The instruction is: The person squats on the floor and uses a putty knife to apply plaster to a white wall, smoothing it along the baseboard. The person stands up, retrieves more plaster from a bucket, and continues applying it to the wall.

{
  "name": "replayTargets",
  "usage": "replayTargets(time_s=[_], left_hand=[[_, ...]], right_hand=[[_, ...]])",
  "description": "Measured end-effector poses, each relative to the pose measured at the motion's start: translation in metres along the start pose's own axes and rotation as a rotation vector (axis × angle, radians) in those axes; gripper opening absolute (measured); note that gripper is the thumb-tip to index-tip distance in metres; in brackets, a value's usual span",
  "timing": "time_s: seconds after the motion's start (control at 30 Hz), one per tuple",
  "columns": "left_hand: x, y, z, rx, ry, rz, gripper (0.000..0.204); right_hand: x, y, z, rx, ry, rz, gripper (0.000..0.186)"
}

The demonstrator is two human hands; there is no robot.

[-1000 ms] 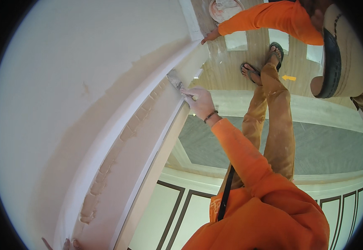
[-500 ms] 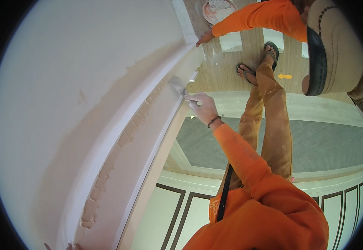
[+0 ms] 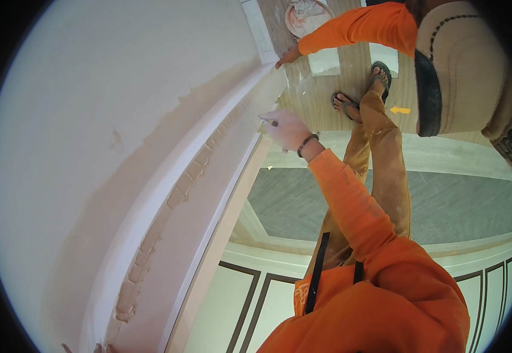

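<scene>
Had my right hand [image 3: 290, 132] curled shut round a slim, pale-smeared, mostly hidden scraper [image 3: 264, 119] near the lumpy tan putty strip's [image 3: 179, 191] far end, so imo low blade angle w/ even pressure was best, tho left hand [image 3: 104, 349] showed fingertips only, cdn't tell grip.

Beige paste [image 3: 130, 289], orange sleeve [image 3: 356, 203], brown trousers [image 3: 389, 176], dark-outlined pale panels [image 3: 276, 297]

Filler strip: beige, ragged, ridged paste [image 3: 179, 189], running lengthwise along flat pale-pinkish board [image 3: 179, 253].
Tool: thin greyish scraper [image 3: 263, 119], mostly hidden.
</scene>
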State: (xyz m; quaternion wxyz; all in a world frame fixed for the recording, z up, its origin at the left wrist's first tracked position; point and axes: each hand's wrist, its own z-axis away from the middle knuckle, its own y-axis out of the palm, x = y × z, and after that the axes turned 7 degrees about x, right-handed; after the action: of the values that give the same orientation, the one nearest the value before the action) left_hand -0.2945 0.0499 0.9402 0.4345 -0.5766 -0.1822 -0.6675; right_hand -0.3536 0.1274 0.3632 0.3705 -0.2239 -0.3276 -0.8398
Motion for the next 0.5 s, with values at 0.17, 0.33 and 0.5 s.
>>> replayTargets(time_s=[0.17, 0.33, 0.5], left_hand=[[0.01, 0.006, 0.003, -0.131, 0.216, -0.089, 0.058], [-0.01, 0.012, 0.003, -0.163, 0.056, 0.123, 0.065], [-0.013, 0.006, 0.003, -0.133, -0.006, 0.048, 0.065]], right_hand=[[0.025, 0.017, 0.029, -0.009, -0.227, 0.166, 0.022], [0.064, 0.039, 0.076, 0.015, -0.368, 0.333, 0.033], [0.101, 0.029, 0.122, 0.173, -0.315, 0.194, 0.034]])
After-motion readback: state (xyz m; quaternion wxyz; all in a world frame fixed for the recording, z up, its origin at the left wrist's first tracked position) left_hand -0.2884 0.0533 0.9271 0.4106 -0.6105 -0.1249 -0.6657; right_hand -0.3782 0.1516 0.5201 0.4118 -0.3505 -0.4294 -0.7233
